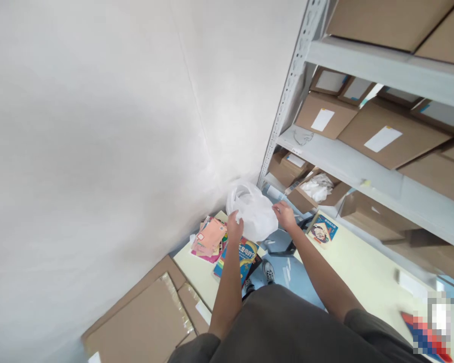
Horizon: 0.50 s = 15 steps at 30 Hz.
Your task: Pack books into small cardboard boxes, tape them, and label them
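A white plastic bag [255, 214] is spread between my two hands, its handle loop standing up toward the wall. My left hand [234, 227] is closed on the bag's near left edge. With the fingers pinched, my right hand [285, 215] grips its right side. What the bag contains, if anything, I cannot make out. Below my left forearm lies a blue picture book [247, 254] with a rainbow on its cover. Beside it rests a pile of booklets with a peach-coloured sheet [211, 236] on top.
Grey metal shelving [325, 151] with cardboard boxes [393, 131] rises on the right. Another book [323, 229] lies on the pale right-hand table [363, 267]. Flat cardboard [136, 317] is at lower left, against the white wall [117, 126]. Paper scraps lie on the blue floor [302, 282].
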Available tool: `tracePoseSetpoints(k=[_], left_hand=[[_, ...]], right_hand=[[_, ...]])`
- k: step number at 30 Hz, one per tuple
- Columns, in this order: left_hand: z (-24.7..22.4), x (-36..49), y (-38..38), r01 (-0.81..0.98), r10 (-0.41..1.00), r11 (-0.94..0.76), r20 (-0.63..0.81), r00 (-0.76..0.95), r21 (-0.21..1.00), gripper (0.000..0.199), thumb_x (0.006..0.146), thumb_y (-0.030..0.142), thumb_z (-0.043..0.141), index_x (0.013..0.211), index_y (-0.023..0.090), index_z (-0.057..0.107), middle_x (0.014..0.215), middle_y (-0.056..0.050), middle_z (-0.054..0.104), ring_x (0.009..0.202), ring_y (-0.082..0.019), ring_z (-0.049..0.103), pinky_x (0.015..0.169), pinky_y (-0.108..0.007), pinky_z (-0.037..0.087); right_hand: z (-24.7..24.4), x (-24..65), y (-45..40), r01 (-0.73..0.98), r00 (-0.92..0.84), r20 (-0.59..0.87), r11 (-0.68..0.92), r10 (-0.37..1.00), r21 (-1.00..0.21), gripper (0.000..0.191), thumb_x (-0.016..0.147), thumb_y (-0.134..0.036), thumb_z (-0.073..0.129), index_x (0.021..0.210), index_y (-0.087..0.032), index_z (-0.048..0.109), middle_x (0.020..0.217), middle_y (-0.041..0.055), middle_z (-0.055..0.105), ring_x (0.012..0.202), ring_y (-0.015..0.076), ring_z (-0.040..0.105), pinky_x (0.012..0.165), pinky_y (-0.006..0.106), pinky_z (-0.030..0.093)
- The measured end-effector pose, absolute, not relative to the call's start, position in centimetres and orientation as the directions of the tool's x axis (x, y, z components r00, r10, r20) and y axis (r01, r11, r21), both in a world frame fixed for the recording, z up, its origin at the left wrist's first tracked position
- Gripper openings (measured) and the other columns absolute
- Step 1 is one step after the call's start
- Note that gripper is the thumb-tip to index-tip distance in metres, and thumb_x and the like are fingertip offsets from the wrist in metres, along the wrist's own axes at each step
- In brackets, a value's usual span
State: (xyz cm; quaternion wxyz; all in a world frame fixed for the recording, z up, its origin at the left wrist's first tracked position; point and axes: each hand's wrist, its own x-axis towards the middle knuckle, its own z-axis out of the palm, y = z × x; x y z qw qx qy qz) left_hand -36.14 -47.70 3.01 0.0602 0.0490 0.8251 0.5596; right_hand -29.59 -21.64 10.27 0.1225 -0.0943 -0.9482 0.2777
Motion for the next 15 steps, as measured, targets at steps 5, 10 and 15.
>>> tracePoseSetpoints(k=[5, 10, 15], left_hand=[[6.8, -36.9, -45.2, 0.053, 0.183, 0.282, 0.001, -0.983, 0.958, 0.046, 0.103, 0.042, 0.056, 0.145, 0.024, 0.063, 0.150, -0.015, 0.062, 0.136, -0.029, 0.060, 0.105, -0.043, 0.057], [9.2, -37.4, -43.1, 0.211, 0.340, 0.286, 0.107, -0.934, 0.935, 0.078, 0.089, 0.042, 0.080, 0.158, 0.028, 0.047, 0.169, -0.011, 0.044, 0.157, -0.031, 0.039, 0.129, -0.049, 0.035], [9.0, -36.8, -38.3, 0.084, 0.148, 0.440, 0.020, -0.989, 0.894, 0.110, 0.078, 0.041, 0.089, 0.166, 0.018, 0.027, 0.174, -0.020, 0.031, 0.164, -0.033, 0.023, 0.134, -0.050, 0.021]], right_hand=[[14.9, -28.6, -19.1, 0.208, -0.842, 0.200, 0.643, 0.502, -0.737, 0.020, 0.096, -0.040, 0.059, 0.101, -0.024, 0.071, 0.102, 0.0085, 0.078, 0.095, 0.0267, 0.072, 0.089, 0.037, 0.056], [17.6, -25.6, -15.4, 0.045, -0.753, 0.127, 0.243, 0.646, -0.969, 0.030, 0.090, -0.054, 0.064, 0.097, -0.025, 0.063, 0.086, 0.0037, 0.077, 0.079, 0.0231, 0.072, 0.076, 0.034, 0.059], [19.2, -17.8, -10.3, -0.091, -0.645, 0.062, 0.004, 0.761, -0.996, 0.037, 0.079, -0.055, 0.078, 0.093, -0.026, 0.060, 0.072, -0.0015, 0.073, 0.070, 0.0204, 0.072, 0.068, 0.031, 0.059]])
